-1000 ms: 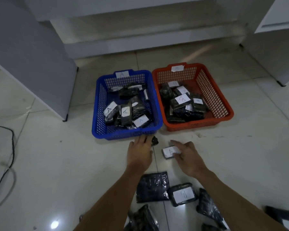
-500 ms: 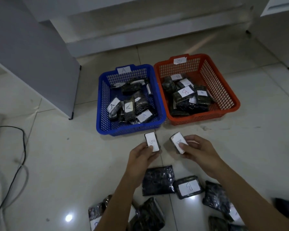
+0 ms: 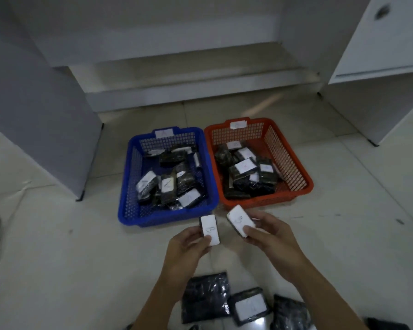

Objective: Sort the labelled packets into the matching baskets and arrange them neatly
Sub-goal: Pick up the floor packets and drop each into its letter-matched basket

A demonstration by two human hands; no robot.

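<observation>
Looking through the head view, my only one, I have a small packet in each hand, raised above the floor just in front of the two baskets. My left hand (image 3: 188,248) pinches a packet (image 3: 209,231) with thumb on its white label and fingers curled behind; the mark on it reads like a B. My right hand (image 3: 270,236) grips a second packet (image 3: 240,221) the same way, tilted, and its label also looks like a B.

I judge this to be the label-reading step, with the drop not yet made. The orange basket (image 3: 293,170) holds packets with what seem to be B labels, while the blue basket (image 3: 131,182) has a tag that looks like an A. So the next move calls for carrying both packets forward and to the right, over the orange rim, and laying them flat beside those already inside. The left hand has further to cross, past the blue basket's near corner.

Both forearms reach forward from the bottom edge, wrists bent slightly inward, the labels turned up towards me. More dark packets (image 3: 205,297) lie on the floor (image 3: 57,258) between my arms, unsorted.
</observation>
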